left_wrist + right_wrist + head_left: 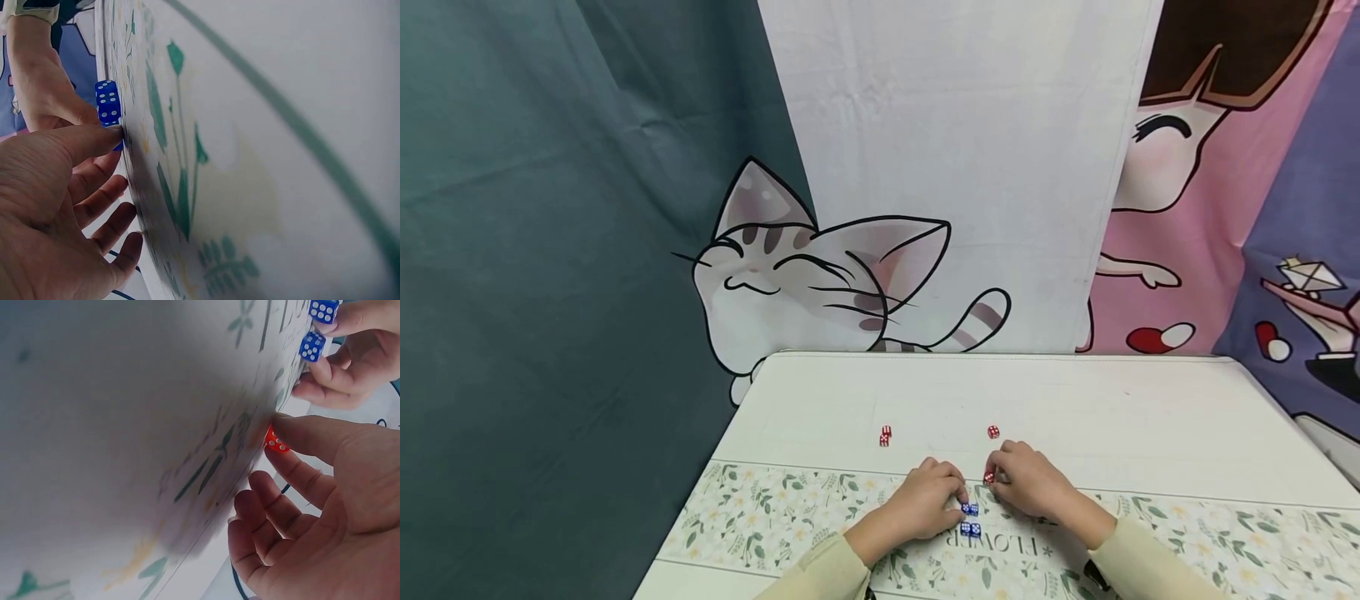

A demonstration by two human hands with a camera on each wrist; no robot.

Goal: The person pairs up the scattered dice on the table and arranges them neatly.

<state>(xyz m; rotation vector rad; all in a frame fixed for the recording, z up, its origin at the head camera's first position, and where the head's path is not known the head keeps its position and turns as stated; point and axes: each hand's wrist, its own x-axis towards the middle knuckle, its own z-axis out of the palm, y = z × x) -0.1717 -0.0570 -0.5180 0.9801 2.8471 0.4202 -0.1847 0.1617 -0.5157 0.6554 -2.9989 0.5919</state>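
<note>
Near the middle of the table, my left hand (925,502) has its thumb and index finger at either side of a blue die (966,507), pinching it. Another blue die (974,509) sits right beside that one. Closer to me lies a second pair of blue dice (971,529), side by side. My right hand (1032,481) holds a red die (275,440) between thumb and index finger, low at the table surface. In the left wrist view the thumb partly hides the blue dice (107,103).
Two red dice (884,436) lie touching at the back left, and a single red die (993,432) lies beyond my right hand. A floral band with lettering crosses the white table (1075,400). Cartoon-printed curtains (970,167) hang behind the table's far edge.
</note>
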